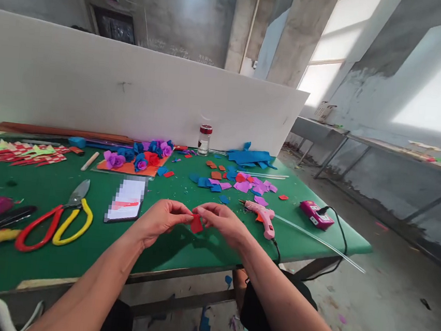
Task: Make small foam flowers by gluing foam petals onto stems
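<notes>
Between my two hands, above the front part of the green table (173, 254), is a small red paper piece (196, 224). My left hand (164, 216) pinches its left edge between thumb and fingers. From the other side my right hand (221, 220) grips it with thumb and forefinger. A pink hot glue gun (261, 215) lies just right of my right hand, a clear glue stick (314, 240) running out from behind it. Left of my left hand lies a phone (127, 198) with a blurred screen. Scissors (69, 216) with red and yellow handles rest further left.
Paper flowers (141, 160) lie on an orange sheet behind the phone. Loose purple, blue and red paper pieces (244, 186) are scattered mid-table. A red-lidded jar (204, 140) stands by the white board (153, 96). A pink power strip (316, 215) with a black cord sits near the right edge.
</notes>
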### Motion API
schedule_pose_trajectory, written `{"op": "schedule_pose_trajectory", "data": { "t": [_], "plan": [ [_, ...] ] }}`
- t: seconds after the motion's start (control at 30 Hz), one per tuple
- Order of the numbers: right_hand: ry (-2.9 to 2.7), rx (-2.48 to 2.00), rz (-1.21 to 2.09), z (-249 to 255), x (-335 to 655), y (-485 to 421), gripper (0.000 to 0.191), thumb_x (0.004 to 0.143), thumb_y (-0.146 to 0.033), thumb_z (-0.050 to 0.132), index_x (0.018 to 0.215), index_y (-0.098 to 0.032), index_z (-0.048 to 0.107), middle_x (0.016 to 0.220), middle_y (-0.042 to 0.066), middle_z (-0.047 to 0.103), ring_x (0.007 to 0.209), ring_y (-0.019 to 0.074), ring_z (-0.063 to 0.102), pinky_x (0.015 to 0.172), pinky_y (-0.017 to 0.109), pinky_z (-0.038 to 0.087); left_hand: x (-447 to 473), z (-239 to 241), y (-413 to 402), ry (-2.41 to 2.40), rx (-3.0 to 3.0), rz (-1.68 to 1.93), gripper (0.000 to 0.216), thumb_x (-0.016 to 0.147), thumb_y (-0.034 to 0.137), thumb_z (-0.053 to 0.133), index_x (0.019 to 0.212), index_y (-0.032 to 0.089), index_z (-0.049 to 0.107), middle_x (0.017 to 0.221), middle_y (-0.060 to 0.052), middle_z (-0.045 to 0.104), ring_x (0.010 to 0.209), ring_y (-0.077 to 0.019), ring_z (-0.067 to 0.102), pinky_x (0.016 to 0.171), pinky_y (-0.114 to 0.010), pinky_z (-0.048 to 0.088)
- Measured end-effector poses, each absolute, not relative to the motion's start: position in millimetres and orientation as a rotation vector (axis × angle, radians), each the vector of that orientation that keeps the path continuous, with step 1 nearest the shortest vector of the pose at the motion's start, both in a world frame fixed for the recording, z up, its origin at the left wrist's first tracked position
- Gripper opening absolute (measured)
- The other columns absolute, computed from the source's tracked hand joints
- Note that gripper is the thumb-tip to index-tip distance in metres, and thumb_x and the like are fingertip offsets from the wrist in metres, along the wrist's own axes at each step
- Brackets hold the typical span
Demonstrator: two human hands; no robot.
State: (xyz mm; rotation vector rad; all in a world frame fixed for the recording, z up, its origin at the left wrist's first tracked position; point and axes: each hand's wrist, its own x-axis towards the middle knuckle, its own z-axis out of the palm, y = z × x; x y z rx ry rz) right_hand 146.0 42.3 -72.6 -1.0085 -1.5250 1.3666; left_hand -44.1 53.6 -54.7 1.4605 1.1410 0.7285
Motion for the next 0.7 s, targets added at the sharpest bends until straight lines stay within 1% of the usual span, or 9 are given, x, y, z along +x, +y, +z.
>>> {"op": "schedule_pose_trajectory", "data": {
  "t": [0.1, 0.23, 0.33, 0.43, 0.53, 0.6, 0.67, 0.7],
  "plan": [
    [-1.505, -1.107, 1.397, -79, 143, 46, 0.031, 0.076, -0.046, 0.064, 0.076, -0.016, 0.07, 0.069, 0.003, 0.066, 0.063, 0.0113, 0.052, 0.061, 0.024, 0.038, -40, -56, 53, 1.184, 1.495, 0.711, 0.031, 0.06, 0.043, 0.076, 0.073, 0.015, 0.073, 0.057, 0.001, 0.059, 0.045, -0.006, 0.029, 0.043, -0.022, 0.018],
    [-1.546, -1.334, 1.301, -80, 149, 45, 0.019, 0.071, -0.031, 0.062, 0.067, -0.015, 0.071, 0.061, 0.002, 0.064, 0.056, 0.0106, 0.048, 0.053, 0.023, 0.034, -33, -59, 53, 1.257, 1.564, 0.711, 0.028, 0.062, 0.043, 0.074, 0.069, 0.015, 0.073, 0.059, 0.0, 0.062, 0.049, -0.0086, 0.039, 0.046, -0.022, 0.025],
    [-1.587, -1.42, 1.297, -79, 151, 43, 0.016, 0.066, -0.025, 0.06, 0.063, -0.015, 0.072, 0.053, 0.0, 0.059, 0.051, 0.0098, 0.044, 0.048, 0.023, 0.029, -29, -63, 55, 1.309, 1.603, 0.7, 0.028, 0.063, 0.043, 0.072, 0.068, 0.016, 0.073, 0.056, 0.001, 0.06, 0.047, -0.0088, 0.038, 0.045, -0.022, 0.024],
    [-1.528, -1.374, 1.345, -82, 153, 43, 0.017, 0.066, -0.024, 0.059, 0.061, -0.015, 0.072, 0.049, -0.002, 0.054, 0.048, 0.0089, 0.042, 0.048, 0.023, 0.028, -26, -63, 55, 1.297, 1.591, 0.681, 0.03, 0.063, 0.045, 0.073, 0.071, 0.016, 0.072, 0.056, 0.002, 0.059, 0.045, -0.0078, 0.035, 0.044, -0.022, 0.022],
    [-1.323, -1.291, 1.369, -83, 159, 45, 0.016, 0.064, -0.028, 0.063, 0.061, -0.014, 0.071, 0.048, -0.002, 0.054, 0.049, 0.0089, 0.044, 0.05, 0.023, 0.031, -25, -57, 52, 1.203, 1.471, 0.765, 0.037, 0.071, 0.049, 0.067, 0.088, 0.017, 0.069, 0.064, 0.002, 0.059, 0.044, -0.0064, 0.032, 0.043, -0.021, 0.022],
    [-1.161, -1.212, 1.351, -80, 163, 45, 0.018, 0.063, -0.031, 0.066, 0.062, -0.014, 0.071, 0.051, -0.001, 0.057, 0.05, 0.0094, 0.046, 0.053, 0.024, 0.034, -25, -53, 47, 1.135, 1.393, 0.902, 0.037, 0.079, 0.05, 0.059, 0.095, 0.017, 0.064, 0.071, 0.001, 0.058, 0.047, -0.0065, 0.034, 0.046, -0.02, 0.028],
    [-1.049, -1.131, 1.307, -76, 167, 45, 0.019, 0.063, -0.033, 0.067, 0.062, -0.014, 0.072, 0.053, 0.0, 0.058, 0.053, 0.01, 0.048, 0.056, 0.024, 0.037, -23, -52, 41, 1.094, 1.377, 1.002, 0.033, 0.083, 0.048, 0.056, 0.093, 0.017, 0.063, 0.074, 0.001, 0.057, 0.053, -0.0075, 0.04, 0.052, -0.02, 0.035],
    [-1.015, -1.1, 1.282, -74, 168, 45, 0.02, 0.063, -0.033, 0.068, 0.062, -0.014, 0.071, 0.054, 0.0, 0.058, 0.054, 0.0102, 0.048, 0.058, 0.025, 0.038, -22, -53, 38, 1.104, 1.375, 1.028, 0.031, 0.083, 0.046, 0.056, 0.091, 0.017, 0.062, 0.072, 0.001, 0.056, 0.053, -0.0076, 0.04, 0.052, -0.02, 0.036]
  ]
}}
